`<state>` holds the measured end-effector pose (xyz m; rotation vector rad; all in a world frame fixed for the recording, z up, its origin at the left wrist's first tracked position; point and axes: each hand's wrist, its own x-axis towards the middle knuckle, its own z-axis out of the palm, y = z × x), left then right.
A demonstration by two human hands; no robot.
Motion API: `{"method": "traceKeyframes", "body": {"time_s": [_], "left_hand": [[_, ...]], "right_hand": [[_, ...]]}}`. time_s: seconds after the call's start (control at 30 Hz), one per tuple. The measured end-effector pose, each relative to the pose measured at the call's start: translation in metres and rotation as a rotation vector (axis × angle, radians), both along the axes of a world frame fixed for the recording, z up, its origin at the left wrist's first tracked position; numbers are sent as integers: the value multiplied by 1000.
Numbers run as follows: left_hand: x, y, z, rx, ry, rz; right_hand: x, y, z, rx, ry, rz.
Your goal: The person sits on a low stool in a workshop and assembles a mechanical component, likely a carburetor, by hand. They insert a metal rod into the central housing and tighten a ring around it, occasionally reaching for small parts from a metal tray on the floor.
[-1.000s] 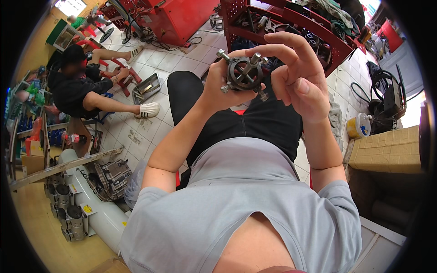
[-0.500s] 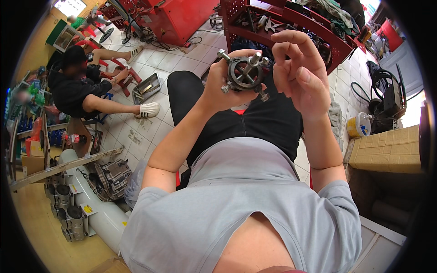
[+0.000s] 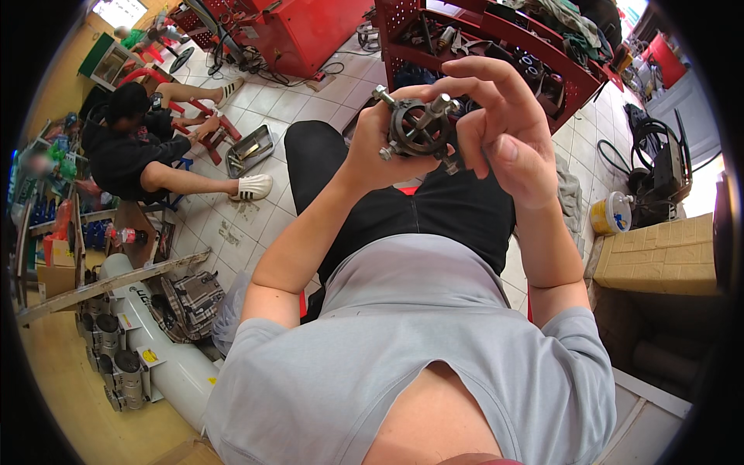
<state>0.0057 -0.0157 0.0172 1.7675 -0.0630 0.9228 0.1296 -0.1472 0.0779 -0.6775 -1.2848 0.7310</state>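
Note:
My left hand (image 3: 366,155) is wrapped around a dark ring-shaped metal tool with bolts (image 3: 398,130), held above my lap. A thick silver bolt (image 3: 435,109) rises through its middle, and smaller bolts stick out around the rim. My left fingers are partly hidden behind the tool. Just right of it, my right hand (image 3: 515,132) is raised with fingers curved and spread apart. Nothing shows in that hand, and its fingertips are close beside the tool; I cannot tell whether they touch it.
Ahead stands a red tool cart (image 3: 496,46) loaded with tools and rags. At the left a person (image 3: 124,147) sits near a metal tray (image 3: 249,151) on the tiled floor. A yellow-and-white bucket (image 3: 612,213) and a tan padded box (image 3: 659,252) are at my right.
My right hand has shifted slightly left and its fingers have moved closer to the tool. The tool has tilted a little in my left hand.

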Motion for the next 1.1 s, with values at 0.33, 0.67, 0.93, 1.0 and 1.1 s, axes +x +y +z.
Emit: {"method": "traceKeyframes", "body": {"time_s": [0.33, 0.67, 0.93, 1.0, 1.1], "left_hand": [[2, 2, -1, 56, 14, 14], [2, 2, 2, 22, 28, 3], [-1, 3, 5, 42, 33, 14], [0, 3, 6, 40, 33, 12], [1, 5, 0, 40, 6, 27]], "right_hand": [[4, 1, 2, 5, -20, -33], [7, 3, -4, 40, 127, -132], [22, 6, -11, 65, 74, 9], [21, 6, -10, 64, 122, -22], [-1, 6, -2, 33, 132, -112]]}}
